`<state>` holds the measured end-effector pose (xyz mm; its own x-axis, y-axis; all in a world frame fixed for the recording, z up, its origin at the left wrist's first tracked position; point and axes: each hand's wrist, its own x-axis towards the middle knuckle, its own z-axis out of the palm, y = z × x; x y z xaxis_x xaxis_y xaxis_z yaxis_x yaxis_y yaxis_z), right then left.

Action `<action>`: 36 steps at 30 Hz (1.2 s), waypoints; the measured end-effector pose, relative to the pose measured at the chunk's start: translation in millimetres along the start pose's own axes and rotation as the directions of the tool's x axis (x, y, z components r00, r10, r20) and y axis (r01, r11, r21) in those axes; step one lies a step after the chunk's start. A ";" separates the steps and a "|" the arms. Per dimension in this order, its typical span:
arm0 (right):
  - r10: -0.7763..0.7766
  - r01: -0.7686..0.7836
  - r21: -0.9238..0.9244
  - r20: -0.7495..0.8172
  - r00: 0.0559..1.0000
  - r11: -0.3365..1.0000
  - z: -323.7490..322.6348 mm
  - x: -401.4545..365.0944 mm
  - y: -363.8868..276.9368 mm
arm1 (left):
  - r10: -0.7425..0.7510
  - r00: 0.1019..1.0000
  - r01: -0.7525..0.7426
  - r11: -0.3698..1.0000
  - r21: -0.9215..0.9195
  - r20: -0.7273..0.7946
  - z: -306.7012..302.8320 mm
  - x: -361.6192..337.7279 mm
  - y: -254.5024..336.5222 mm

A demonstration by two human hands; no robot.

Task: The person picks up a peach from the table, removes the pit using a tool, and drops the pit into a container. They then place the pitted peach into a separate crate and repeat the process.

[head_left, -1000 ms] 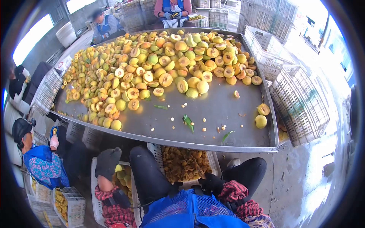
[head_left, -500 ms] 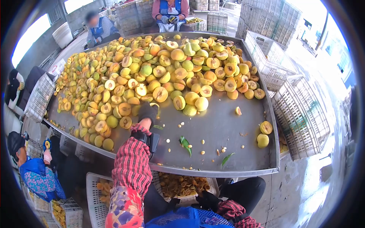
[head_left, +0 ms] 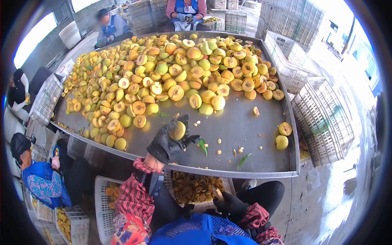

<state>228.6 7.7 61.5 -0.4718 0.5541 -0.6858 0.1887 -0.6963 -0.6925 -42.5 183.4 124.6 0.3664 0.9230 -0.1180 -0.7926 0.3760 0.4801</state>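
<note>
My left hand (head_left: pixel 168 141), in a dark glove, is above the near part of the metal table (head_left: pixel 228 169). A yellow-green apricot (head_left: pixel 178 130) sits in its palm, with the fingers curled partly round it. Low in front of my lap, my right hand (head_left: pixel 232 205), also gloved, closes on a slim tan object (head_left: pixel 218 193) whose kind I cannot make out. Just left of that hand stands a crate of brown, dried-looking fruit pieces (head_left: pixel 194 185). A big heap of whole and halved apricots (head_left: pixel 134 81) covers the far and left parts of the table.
Loose pale kernels (head_left: pixel 219 152) and green leaves (head_left: pixel 244 160) are scattered on the table. Two apricots (head_left: pixel 281 142) lie near its right edge. White plastic crates (head_left: pixel 322 118) stand on the right. Another person (head_left: pixel 45 175) sits at left; two more people work across the table.
My left hand has drawn back from the heap toward me and turned over, now showing an apricot in it. My right hand has risen a little, bringing the tan object into sight.
</note>
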 end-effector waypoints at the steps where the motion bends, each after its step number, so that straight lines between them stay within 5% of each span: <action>1: -0.010 0.011 -0.026 0.042 0.999 1.000 0.3 -10.7 -14.0 | 0.030 0.999 -0.031 0.992 0.119 0.016 8.4 -11.2 -9.0; 4: -0.196 0.194 0.051 0.046 0.980 0.980 5.7 -35.6 -37.9 | 0.033 0.999 -0.036 0.983 0.181 0.023 30.7 -37.0 -33.4; 7: -0.300 0.300 0.001 0.043 0.953 0.954 3.8 -45.6 -42.4 | -0.064 0.998 0.066 0.986 -0.153 0.021 50.2 -54.7 -50.0; 10: -0.234 0.234 0.016 0.030 0.972 0.972 13.1 -57.7 -55.1 | 0.039 0.996 -0.049 0.988 0.144 0.076 60.6 -69.6 -65.4; 11: -0.215 0.214 0.041 0.022 0.976 0.976 18.0 -64.3 -62.4 | 0.032 0.995 -0.038 0.997 0.073 0.090 62.2 -72.5 -70.2; 13: -0.275 0.273 0.095 0.004 0.961 0.957 26.5 -64.0 -66.2 | 0.022 0.993 -0.014 0.998 -0.069 0.116 65.3 -77.2 -79.5; 18: -0.540 0.567 0.213 -0.176 0.823 0.795 42.7 -35.5 -56.3 | 0.200 0.979 -0.202 0.969 0.142 0.030 70.4 -88.0 -116.3; 19: -0.631 0.646 0.065 -0.161 0.759 0.760 34.8 -26.4 -57.1 | 0.233 0.972 -0.234 0.958 0.165 0.028 69.0 -89.8 -122.0; 21: -0.553 0.584 0.160 -0.203 0.808 0.796 31.5 -33.9 -60.3 | 0.241 0.963 -0.264 0.784 0.562 0.116 72.3 -95.6 -122.3; 23: -0.516 0.546 0.179 -0.189 0.835 0.818 25.5 -40.7 -66.8 | 0.205 0.947 -0.311 0.397 0.863 0.247 77.9 -103.3 -113.1; 26: -0.708 0.617 -0.389 -0.150 0.690 0.684 12.1 -31.1 -60.2 | -0.091 0.979 -0.201 -0.271 0.941 0.183 82.9 -104.6 -94.3; 30: -0.724 0.582 -0.448 -0.278 0.631 0.679 16.2 -16.8 -50.5 | 0.086 0.962 -0.263 0.037 0.964 0.259 65.7 -106.4 -110.0; 31: -0.678 0.588 -0.342 -0.291 0.675 0.733 18.5 -22.6 -52.3 | 0.126 0.968 -0.244 0.252 0.936 0.219 57.9 -104.5 -118.3; 33: -0.581 0.573 -0.121 -0.294 0.759 0.810 24.6 -38.4 -58.6 | 0.176 0.977 -0.204 0.636 0.744 0.118 47.9 -100.2 -132.4; 36: -0.642 0.625 -0.168 -0.320 0.697 0.762 31.0 -27.1 -44.9 | 0.129 0.992 -0.118 0.901 0.417 0.001 56.6 -103.1 -142.9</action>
<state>206.2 9.9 118.1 -0.1741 0.9791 -0.1052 -0.0067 -0.1080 -0.9941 60.6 29.8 117.3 0.2613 0.9637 -0.0544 -0.5542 0.1959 0.8090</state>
